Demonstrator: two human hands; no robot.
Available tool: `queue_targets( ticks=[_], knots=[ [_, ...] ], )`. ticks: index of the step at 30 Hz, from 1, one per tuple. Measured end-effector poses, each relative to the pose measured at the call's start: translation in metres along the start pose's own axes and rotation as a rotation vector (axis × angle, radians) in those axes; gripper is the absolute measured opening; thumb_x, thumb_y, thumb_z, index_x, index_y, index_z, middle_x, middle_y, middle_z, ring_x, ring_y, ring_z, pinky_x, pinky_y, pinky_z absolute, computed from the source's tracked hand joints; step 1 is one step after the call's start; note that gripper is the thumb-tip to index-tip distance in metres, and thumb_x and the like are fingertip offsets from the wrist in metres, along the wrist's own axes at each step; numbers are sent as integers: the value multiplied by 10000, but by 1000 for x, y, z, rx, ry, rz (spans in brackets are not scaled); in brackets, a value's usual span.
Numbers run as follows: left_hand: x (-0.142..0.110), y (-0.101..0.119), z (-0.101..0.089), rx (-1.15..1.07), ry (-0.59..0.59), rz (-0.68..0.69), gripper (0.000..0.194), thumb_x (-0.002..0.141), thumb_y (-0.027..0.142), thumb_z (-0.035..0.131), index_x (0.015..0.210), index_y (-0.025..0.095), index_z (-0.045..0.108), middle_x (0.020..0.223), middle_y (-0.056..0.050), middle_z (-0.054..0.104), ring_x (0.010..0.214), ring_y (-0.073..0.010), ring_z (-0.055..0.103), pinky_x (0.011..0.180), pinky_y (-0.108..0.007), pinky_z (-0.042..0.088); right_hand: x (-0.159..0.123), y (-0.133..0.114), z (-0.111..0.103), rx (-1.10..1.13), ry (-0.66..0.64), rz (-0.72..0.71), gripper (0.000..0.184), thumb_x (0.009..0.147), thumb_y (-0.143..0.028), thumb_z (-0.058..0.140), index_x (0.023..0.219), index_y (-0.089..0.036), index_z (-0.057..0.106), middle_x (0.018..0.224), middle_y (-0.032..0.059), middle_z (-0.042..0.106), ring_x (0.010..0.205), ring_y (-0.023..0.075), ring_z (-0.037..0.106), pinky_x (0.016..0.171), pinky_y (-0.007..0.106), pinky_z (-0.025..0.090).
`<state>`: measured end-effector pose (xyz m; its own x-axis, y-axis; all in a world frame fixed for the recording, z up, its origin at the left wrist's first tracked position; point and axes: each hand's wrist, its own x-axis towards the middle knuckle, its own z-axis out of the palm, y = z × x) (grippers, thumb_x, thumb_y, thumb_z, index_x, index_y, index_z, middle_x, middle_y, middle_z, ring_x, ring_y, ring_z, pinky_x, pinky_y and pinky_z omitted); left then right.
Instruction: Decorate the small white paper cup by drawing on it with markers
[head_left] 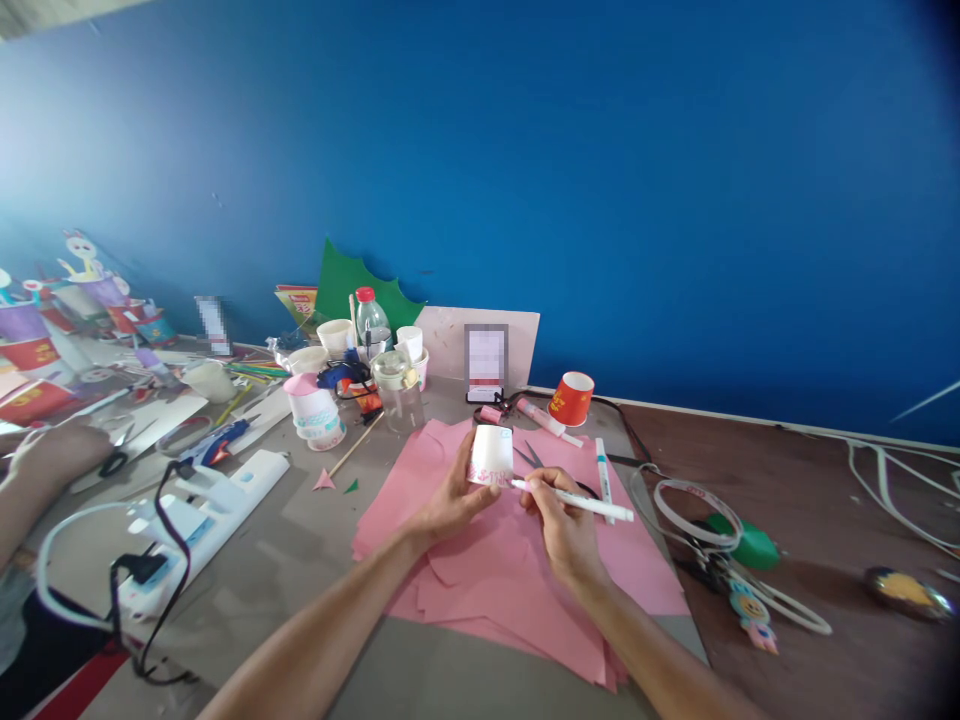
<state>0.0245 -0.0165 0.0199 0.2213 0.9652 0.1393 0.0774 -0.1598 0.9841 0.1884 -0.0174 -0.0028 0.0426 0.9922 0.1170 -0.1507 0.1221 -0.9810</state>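
Observation:
My left hand [448,500] is closed around a small white paper cup [491,452] and holds it on its side above a stack of pink paper sheets [487,570]. Pink marks show near the cup's rim. My right hand [559,520] pinches a white marker pen [577,500], and the pen's tip touches the cup's lower edge. A pair of scissors [531,457] lies on the pink paper just behind the cup. A second white marker [602,462] rests to the right of my right hand.
A red paper cup [571,398], glue stick [538,415], plastic bottle [370,318], stacked cups [313,410], glue gun [221,442] and power strip [202,510] crowd the grey table. Cables [712,530] lie right. Another person's hand [56,452] rests at far left.

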Motion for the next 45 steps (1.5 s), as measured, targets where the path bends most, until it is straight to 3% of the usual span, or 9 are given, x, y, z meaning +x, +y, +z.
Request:
queue_targets(
  ticks=[15, 26, 35, 41, 45],
  knots=[
    [0, -12, -4, 22, -9, 0, 1011, 785, 643, 637, 1551, 235, 120, 1454, -135, 447, 1141, -307, 535, 965, -419, 464, -1, 3, 0, 56, 13, 28, 173, 819, -357, 620, 723, -215, 595, 603, -34, 565, 605, 138, 503, 594, 261, 390],
    [1, -6, -1, 27, 9, 5, 1019, 763, 664, 640, 1544, 224, 155, 1450, -130, 447, 1180, -319, 500, 1000, -420, 435, 0, 0, 1, 24, 16, 38, 187, 802, -371, 619, 705, -214, 589, 588, -34, 560, 592, 138, 495, 578, 257, 378],
    [0, -9, -2, -10, -18, -25, 981, 788, 620, 643, 1544, 239, 146, 1347, -122, 525, 1000, -258, 566, 861, -374, 489, -1, 3, 0, 73, -6, 82, 184, 792, -365, 638, 699, -213, 592, 566, -35, 552, 583, 136, 493, 574, 253, 373],
    [0, -6, -2, 19, -2, 13, 956, 785, 644, 631, 1527, 222, 201, 1306, -120, 549, 1085, -288, 534, 945, -409, 455, 0, 1, 1, 94, 24, 58, 205, 807, -387, 641, 707, -217, 586, 593, -34, 560, 598, 138, 493, 593, 260, 387],
    [0, -2, -2, 19, -16, -15, 964, 778, 660, 625, 1526, 216, 208, 1229, -116, 588, 1021, -284, 558, 876, -400, 485, -1, -1, 1, 60, -7, 52, 201, 800, -384, 643, 705, -213, 597, 586, -32, 561, 592, 136, 494, 585, 258, 378]
  ],
)
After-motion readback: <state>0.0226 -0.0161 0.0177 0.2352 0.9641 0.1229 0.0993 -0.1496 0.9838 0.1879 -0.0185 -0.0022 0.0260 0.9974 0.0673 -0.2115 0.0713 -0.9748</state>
